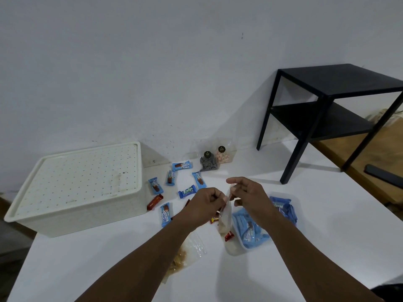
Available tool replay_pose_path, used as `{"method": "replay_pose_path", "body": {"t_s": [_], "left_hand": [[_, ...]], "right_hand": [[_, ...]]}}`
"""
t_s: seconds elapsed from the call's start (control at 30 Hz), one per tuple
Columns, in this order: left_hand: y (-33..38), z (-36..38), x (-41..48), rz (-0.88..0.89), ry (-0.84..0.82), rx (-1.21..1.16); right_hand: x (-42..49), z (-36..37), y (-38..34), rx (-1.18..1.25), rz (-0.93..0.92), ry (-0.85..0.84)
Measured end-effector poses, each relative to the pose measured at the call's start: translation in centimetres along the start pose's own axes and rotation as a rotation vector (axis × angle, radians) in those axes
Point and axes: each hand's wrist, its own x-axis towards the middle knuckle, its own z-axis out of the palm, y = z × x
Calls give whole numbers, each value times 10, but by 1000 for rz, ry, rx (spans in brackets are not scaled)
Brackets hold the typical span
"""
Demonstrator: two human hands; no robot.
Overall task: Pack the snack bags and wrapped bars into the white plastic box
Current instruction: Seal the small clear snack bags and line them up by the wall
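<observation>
The white plastic box point(76, 205) stands at the left of the white table with its dotted lid on. Both hands meet above the table's middle: my left hand point(205, 202) and my right hand point(245, 194) each pinch the top of a clear snack bag point(225, 220) that hangs between them. Several blue wrapped bars lie loose between the box and my hands, among them a Kalpa bar point(187, 191). A brown bar point(155, 202) lies beside the box. Under my left forearm lies a clear bag of golden snacks point(185, 256). A clear tub point(261, 225) at the right holds more blue bars.
Two small clear snack bags, one dark point(208, 163) and one with pale pieces point(223, 155), stand against the wall. A black two-tier side table point(331, 110) stands at the back right. A wooden surface point(375, 158) with a dark flat object lies beyond the table's right edge.
</observation>
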Motion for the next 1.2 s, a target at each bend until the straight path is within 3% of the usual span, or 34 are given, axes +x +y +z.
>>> {"method": "replay_pose_path", "body": {"t_s": [0.17, 0.3, 0.4, 0.5, 0.57, 0.77, 0.83, 0.93, 1.2], "left_hand": [[0, 0, -1, 27, -35, 17], [2, -2, 2, 53, -49, -30], [7, -5, 9, -3, -101, -5], [10, -6, 23, 65, -209, 136], [11, -1, 37, 111, -214, 143], [-3, 7, 103, 82, 183, 105], [-10, 6, 129, 63, 265, 64], [-15, 5, 173, 42, 335, 37], [-35, 5, 291, -110, 357, 91]], "right_hand": [[8, 0, -1, -7, 8, 130], [13, -10, -10, -4, 13, 84], [22, -25, -23, 52, 71, -120], [37, -36, -37, 163, 153, -360], [53, -41, -43, 184, 165, -413], [108, -78, -14, 385, 142, -35], [122, -88, 3, 456, 183, -80], [149, -94, 22, 356, 239, -192], [280, -108, 52, -15, 246, -155]]}}
